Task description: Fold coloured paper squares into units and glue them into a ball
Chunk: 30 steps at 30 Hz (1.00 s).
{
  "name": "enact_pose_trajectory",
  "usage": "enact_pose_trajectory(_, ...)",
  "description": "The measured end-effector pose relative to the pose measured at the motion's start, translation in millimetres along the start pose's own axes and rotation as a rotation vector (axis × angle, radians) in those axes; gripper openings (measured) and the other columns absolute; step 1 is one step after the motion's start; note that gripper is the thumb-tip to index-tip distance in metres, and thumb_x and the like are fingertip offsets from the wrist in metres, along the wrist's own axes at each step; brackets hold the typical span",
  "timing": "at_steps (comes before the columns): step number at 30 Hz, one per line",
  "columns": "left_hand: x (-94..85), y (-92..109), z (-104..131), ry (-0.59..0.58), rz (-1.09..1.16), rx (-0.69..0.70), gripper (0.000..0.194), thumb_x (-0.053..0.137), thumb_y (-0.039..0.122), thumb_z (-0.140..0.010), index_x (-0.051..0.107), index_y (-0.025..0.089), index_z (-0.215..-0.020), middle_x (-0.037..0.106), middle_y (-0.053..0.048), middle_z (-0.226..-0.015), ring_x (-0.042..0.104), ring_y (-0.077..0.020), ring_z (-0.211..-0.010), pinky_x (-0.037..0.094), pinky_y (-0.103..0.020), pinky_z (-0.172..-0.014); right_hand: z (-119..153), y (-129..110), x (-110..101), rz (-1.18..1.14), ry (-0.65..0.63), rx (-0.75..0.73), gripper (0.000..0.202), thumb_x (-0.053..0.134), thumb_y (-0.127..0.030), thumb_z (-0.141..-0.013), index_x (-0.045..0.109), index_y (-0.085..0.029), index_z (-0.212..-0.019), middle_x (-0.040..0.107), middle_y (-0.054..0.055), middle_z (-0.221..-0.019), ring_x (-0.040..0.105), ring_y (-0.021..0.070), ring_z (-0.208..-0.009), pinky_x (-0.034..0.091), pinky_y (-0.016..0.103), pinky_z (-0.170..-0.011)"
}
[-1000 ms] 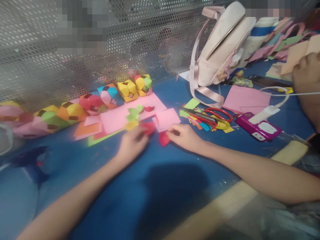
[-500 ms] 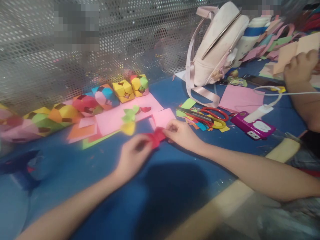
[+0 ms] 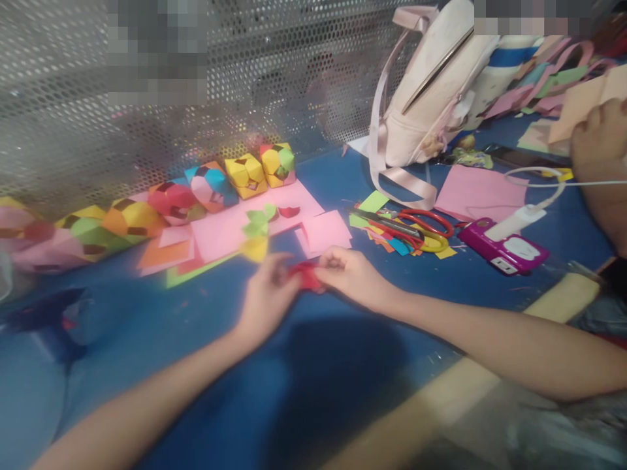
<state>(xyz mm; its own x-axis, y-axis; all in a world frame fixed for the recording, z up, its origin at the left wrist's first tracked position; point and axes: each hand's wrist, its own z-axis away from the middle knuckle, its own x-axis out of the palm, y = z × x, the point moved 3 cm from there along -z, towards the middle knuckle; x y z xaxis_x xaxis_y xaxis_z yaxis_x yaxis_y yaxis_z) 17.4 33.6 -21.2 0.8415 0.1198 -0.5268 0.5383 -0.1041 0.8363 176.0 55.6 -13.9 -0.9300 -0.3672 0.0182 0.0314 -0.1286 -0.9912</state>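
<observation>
A small red paper piece (image 3: 308, 277) is held between both hands above the blue table (image 3: 206, 339). My left hand (image 3: 269, 290) pinches its left side, and my right hand (image 3: 350, 277) grips its right side with bent fingers. Just beyond the hands lie folded pink papers (image 3: 326, 232). Green folded pieces (image 3: 257, 222), a yellow piece (image 3: 255, 248) and a small red piece (image 3: 289, 211) rest on or beside a larger pink sheet (image 3: 215, 235). The held paper is blurred, so its folds are unclear.
Several colourful paper balls (image 3: 171, 199) line the perforated metal panel (image 3: 294, 72). Scissors (image 3: 426, 225) lie on paper scraps, near a purple power adapter (image 3: 504, 248). A glue gun (image 3: 53, 320) is at left, a pale backpack (image 3: 431, 91) behind. Another person's hand (image 3: 600, 137) holds paper at right.
My hands have lowered slightly with the red paper, and it now looks flatter and more covered by the fingers. The whole view has shifted a little.
</observation>
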Motion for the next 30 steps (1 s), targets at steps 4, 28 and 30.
enact_pose_trajectory(4,-0.7,2.6,-1.2,-0.025,0.051,-0.001,0.019,0.056,0.023,-0.076,0.06,0.018,-0.094,0.063,-0.002,-0.087,0.058,-0.0152,-0.078,0.045,-0.028,-0.074,-0.4,7.2,5.3,-0.181,-0.067,0.095,0.012,0.059,-0.013,-0.074,0.049,-0.016,-0.067,0.063,-0.004,-0.056,0.066,0.0113,-0.057,0.055,0.027,-0.064)
enact_pose_trajectory(28,6.6,5.7,4.5,-0.152,0.08,0.049,0.022,0.052,0.027,-0.083,0.063,0.019,-0.101,0.067,-0.005,-0.1,0.063,-0.0175,-0.089,0.049,-0.03,-0.083,5.9,-7.1,-6.2,0.623,0.095,-0.478,0.011,0.053,-0.013,-0.077,0.056,-0.017,-0.067,0.059,-0.002,-0.062,0.052,0.0092,-0.056,0.04,0.019,-0.054)
enact_pose_trajectory(30,6.7,5.1,4.6,-0.147,0.076,0.068,0.023,0.052,0.029,-0.084,0.063,0.02,-0.102,0.067,-0.005,-0.102,0.062,-0.0179,-0.091,0.048,-0.031,-0.084,6.0,-8.0,-7.4,0.666,0.1,-0.524,0.013,0.051,-0.012,-0.078,0.057,-0.017,-0.068,0.06,-0.001,-0.064,0.053,0.0101,-0.058,0.041,0.02,-0.056)
